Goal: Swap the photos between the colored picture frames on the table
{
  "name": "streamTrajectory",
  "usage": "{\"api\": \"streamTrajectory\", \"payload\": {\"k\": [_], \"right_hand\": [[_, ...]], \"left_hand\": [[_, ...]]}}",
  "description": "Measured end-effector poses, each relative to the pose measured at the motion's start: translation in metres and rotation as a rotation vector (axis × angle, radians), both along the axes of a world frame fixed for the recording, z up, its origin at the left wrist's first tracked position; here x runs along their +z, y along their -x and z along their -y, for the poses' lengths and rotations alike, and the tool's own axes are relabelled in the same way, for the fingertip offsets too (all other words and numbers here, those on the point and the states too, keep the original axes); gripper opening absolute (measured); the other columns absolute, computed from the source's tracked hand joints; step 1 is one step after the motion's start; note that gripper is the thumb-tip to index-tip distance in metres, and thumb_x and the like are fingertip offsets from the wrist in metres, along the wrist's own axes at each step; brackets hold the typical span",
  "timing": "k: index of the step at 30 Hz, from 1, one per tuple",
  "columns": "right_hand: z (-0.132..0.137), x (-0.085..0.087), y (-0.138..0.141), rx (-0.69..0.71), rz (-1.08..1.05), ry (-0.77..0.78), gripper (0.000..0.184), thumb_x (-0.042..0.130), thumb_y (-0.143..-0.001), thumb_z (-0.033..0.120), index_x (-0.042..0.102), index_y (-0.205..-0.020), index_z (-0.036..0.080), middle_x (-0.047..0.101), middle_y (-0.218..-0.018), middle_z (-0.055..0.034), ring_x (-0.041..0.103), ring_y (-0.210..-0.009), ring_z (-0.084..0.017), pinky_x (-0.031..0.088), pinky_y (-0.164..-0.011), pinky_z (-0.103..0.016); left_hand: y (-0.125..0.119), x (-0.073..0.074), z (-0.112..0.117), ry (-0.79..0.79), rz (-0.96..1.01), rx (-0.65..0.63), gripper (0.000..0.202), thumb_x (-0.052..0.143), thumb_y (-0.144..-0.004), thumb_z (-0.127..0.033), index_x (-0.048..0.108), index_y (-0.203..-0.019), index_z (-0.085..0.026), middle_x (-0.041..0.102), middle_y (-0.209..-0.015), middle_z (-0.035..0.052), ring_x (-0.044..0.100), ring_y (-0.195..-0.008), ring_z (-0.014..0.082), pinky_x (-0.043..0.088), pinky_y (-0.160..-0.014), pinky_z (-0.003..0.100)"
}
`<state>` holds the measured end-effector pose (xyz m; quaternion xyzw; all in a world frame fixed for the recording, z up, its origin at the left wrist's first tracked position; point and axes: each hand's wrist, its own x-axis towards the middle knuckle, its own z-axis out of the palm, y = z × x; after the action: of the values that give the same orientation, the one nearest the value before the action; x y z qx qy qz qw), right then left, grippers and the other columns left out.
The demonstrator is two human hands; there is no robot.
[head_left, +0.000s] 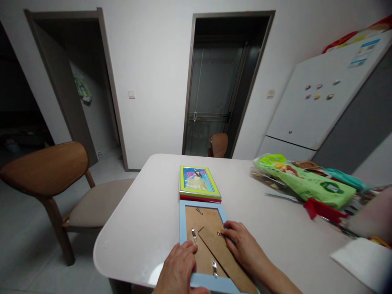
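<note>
A light-blue picture frame [183, 222] lies face down on the table, its brown backing board [206, 216] and hinged stand flap [228, 255] showing. Several small metal clips [214, 268] sit around the board's edges. My left hand [180, 265] grips the frame's near left side, thumb at the lower edge. On the right side, the curled fingers of my right hand [245, 247] pinch at a metal clip [219, 234]. Just beyond stands a stack: a yellow-green frame with a princess picture [197, 179] on top of a red frame [200, 199].
A green package [306, 179] and assorted items crowd the table's right side, with a white sheet [364, 259] nearer. A blurred part of a person [373, 216] shows at the right edge. A wooden chair [45, 171] stands left; a fridge [324, 90] stands back right.
</note>
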<state>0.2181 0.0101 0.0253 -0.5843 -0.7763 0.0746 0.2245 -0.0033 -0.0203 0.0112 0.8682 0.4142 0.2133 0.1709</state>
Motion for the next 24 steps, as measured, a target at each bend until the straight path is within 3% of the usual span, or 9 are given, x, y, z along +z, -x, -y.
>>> {"api": "streamTrajectory", "payload": {"k": [4,9,15,24], "right_hand": [[-0.002,0.006,0.038,0.04,-0.005,-0.037,0.025,0.041,-0.077,0.02,0.062,-0.09,0.019,0.057,-0.091,-0.0077,0.046,-0.087,-0.019,0.035,-0.079,-0.03],[-0.012,0.003,0.08,0.099,0.023,0.02,0.024,0.043,-0.078,0.019,0.065,-0.07,0.019,0.058,-0.072,-0.0048,0.048,-0.076,-0.016,0.034,-0.07,-0.027],[-0.012,0.003,0.081,0.166,0.037,0.032,0.022,0.044,-0.078,0.019,0.064,-0.067,0.019,0.056,-0.071,-0.0027,0.046,-0.075,-0.014,0.032,-0.068,-0.024],[-0.006,0.013,0.089,0.105,0.065,0.09,0.023,0.043,-0.078,0.018,0.062,-0.065,0.017,0.057,-0.072,-0.0046,0.046,-0.074,-0.015,0.031,-0.066,-0.025]], "left_hand": [[0.0,-0.008,0.001,-0.028,0.057,-0.013,0.038,0.075,-0.047,-0.033,0.054,-0.075,-0.017,0.055,-0.112,0.0089,0.046,-0.106,0.0273,0.034,-0.092,0.045],[0.001,-0.023,-0.002,-0.106,0.157,-0.021,0.042,0.077,-0.043,-0.034,0.054,-0.075,-0.018,0.058,-0.106,0.008,0.05,-0.1,0.0258,0.036,-0.089,0.042],[0.001,-0.027,-0.006,-0.132,0.22,-0.045,0.043,0.075,-0.043,-0.041,0.053,-0.072,-0.018,0.059,-0.099,0.0068,0.053,-0.091,0.0238,0.041,-0.082,0.037],[0.001,-0.013,-0.001,-0.049,0.18,-0.028,0.046,0.079,-0.038,-0.021,0.051,-0.073,-0.017,0.057,-0.1,0.0072,0.05,-0.093,0.0234,0.037,-0.085,0.036]]}}
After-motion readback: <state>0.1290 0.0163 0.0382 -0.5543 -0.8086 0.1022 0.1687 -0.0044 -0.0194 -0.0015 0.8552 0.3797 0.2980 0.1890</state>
